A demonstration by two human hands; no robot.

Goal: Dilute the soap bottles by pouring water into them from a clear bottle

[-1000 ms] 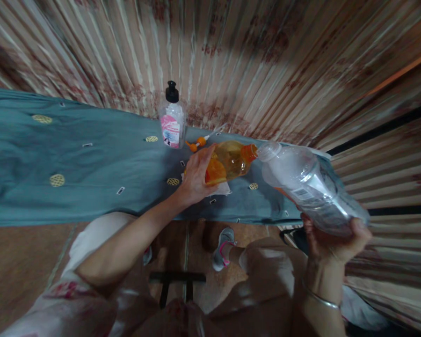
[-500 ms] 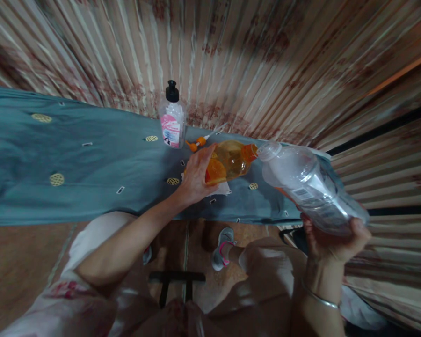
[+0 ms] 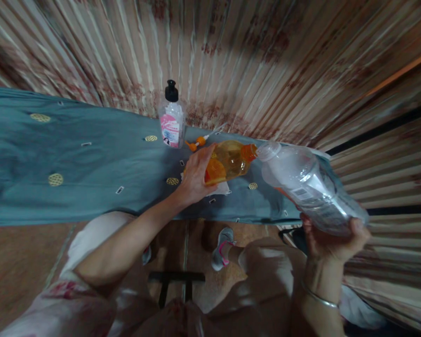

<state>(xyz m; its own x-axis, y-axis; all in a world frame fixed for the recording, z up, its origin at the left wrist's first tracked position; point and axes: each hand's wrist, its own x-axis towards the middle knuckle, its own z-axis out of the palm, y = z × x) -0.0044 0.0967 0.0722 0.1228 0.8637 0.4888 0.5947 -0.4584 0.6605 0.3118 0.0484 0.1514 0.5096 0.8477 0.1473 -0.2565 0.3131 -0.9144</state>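
Note:
An orange see-through bottle (image 3: pixel 232 159) lies tipped on its side in my left hand (image 3: pixel 196 180), its neck pointing right. My fingers wrap round its lower part. My right hand (image 3: pixel 335 241) grips the base end of a large clear plastic bottle (image 3: pixel 301 180), which slants up and to the left. The two open mouths meet, or nearly so; I cannot tell if they touch. Behind my left hand lies an orange pump top (image 3: pixel 197 142) with a pale tube. A white piece of something (image 3: pixel 221 189) shows beneath the orange bottle.
A clear bottle with a black cap and pink label (image 3: pixel 171 119) stands at the back of the teal cloth-covered surface (image 3: pixel 101 164). A pleated curtain (image 3: pixel 196 56) hangs close behind and at the right. Below are my legs and a dark bar (image 3: pixel 177 277).

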